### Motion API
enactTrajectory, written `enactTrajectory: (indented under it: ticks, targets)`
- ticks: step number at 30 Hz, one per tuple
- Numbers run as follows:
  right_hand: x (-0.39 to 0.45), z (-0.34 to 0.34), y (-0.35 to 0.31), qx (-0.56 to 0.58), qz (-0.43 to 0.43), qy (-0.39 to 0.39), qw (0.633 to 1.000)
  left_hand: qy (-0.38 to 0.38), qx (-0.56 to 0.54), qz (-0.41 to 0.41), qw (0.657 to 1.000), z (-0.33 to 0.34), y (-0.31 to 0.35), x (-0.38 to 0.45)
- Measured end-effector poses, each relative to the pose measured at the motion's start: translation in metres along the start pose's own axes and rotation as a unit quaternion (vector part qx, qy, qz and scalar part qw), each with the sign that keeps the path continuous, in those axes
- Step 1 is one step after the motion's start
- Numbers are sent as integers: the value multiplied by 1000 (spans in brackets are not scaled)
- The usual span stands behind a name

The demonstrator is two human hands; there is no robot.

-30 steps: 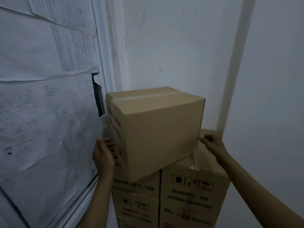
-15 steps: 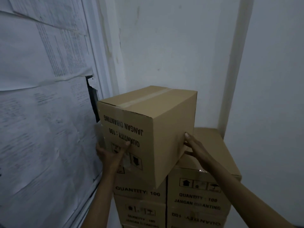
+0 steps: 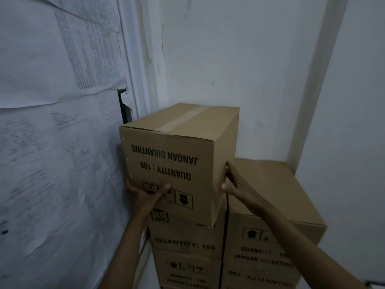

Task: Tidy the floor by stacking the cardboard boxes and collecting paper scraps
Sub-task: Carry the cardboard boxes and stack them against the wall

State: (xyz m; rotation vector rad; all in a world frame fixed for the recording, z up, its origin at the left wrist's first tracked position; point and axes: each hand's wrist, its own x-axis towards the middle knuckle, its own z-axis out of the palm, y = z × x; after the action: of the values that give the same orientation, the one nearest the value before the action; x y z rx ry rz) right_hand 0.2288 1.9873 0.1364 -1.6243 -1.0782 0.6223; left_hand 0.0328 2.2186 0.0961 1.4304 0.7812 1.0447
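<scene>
The top box [image 3: 177,161] sits upside down on the left stack [image 3: 187,243], against the papered wall [image 3: 52,142], its near edge overhanging the box below. The left hand [image 3: 143,195] cups its lower left corner, thumb pressed on the front face; the right hand [image 3: 235,184] lies flat on its right side, fingers [image 3: 228,166] straight and together. Let go now and the overhang could tip it forward; an uneven push could skew it toward the right stack [image 3: 270,184].

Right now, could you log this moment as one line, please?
top box on left stack | left hand grips | right hand presses side
</scene>
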Motion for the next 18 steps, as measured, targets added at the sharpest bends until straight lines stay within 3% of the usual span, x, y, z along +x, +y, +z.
enactTrajectory:
  ticks: [2, 5, 8, 18]
  targets:
    - [1, 13, 1, -52, 3, -15, 999, 4, -6, 5, 1000, -2, -5, 4]
    - [18, 27, 6, -122, -5, 27, 992, 24, 4, 23, 999, 1, -11, 3]
    - [29, 24, 8, -59, -15, 41, 997, 53, 9, 23, 998, -1, -20, 1]
    - [19, 12, 26, -72, -31, 116, 990, -91, 47, 23, 994, -26, -53, 12]
